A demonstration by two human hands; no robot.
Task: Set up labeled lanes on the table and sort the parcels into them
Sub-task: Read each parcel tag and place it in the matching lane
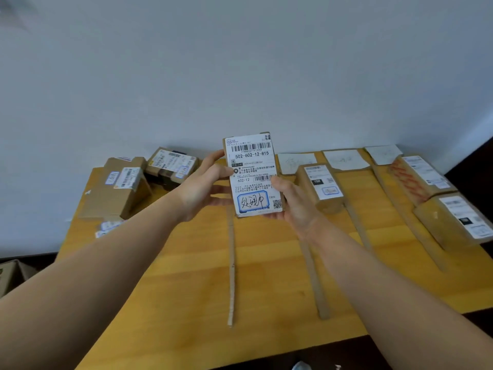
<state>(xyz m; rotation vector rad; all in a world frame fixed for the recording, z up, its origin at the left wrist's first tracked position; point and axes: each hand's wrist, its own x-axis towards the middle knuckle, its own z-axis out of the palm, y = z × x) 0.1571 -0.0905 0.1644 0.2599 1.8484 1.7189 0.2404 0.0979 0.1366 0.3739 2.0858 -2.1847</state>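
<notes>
Both hands hold up a small cardboard parcel [252,172] above the wooden table [186,276], its white shipping label facing me with a blue-framed handwritten sticker at the bottom. My left hand [205,188] grips its left edge; my right hand [290,201] cups its lower right corner. Cardboard divider strips [231,263] [312,273] [410,222] mark lanes on the table. White lane label cards [296,162] [346,159] [384,154] lie at the far edge. One parcel [321,186] sits in a middle lane, and two parcels [421,177] [456,220] in the right lane.
A pile of unsorted cardboard parcels [120,188] [172,164] stands at the table's far left corner, with small packets [108,227] at its front. A plain wall rises behind the table. A cardboard box [10,273] rests on the floor at the left.
</notes>
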